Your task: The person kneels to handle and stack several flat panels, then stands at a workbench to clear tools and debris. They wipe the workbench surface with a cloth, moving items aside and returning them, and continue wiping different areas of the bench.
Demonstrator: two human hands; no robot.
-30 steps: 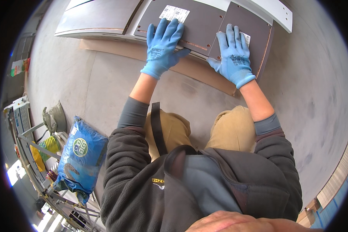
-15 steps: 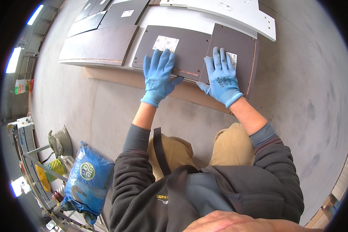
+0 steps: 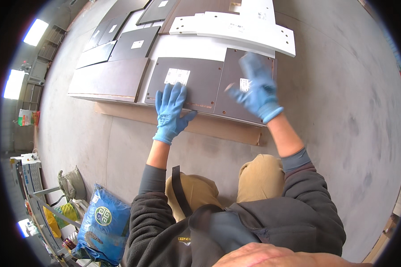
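My left hand (image 3: 169,111), in a blue work glove, lies with outstretched fingers on the front edge of a dark brown furniture panel (image 3: 202,78) with a white label. To its right, a second dark panel (image 3: 240,102) with drilled holes lies edge to edge with the first. My right hand (image 3: 256,86), gloved the same, is over this second panel. Its fingers are smeared by motion, but the thumb stands apart from them and nothing shows in the hand. Whether it touches the panel I cannot tell.
Beyond lie white drilled boards (image 3: 236,29) and several other dark panels (image 3: 136,42). A brown panel (image 3: 116,80) sits left on the same stack. Brown cardboard (image 3: 227,130) sticks out underneath. A blue plastic sack (image 3: 103,227) and a metal frame (image 3: 53,196) stand lower left.
The right-hand dark panel has turned from a slant to line up with its neighbour. My right hand has shifted over it and is blurred. My left hand stays on its panel.
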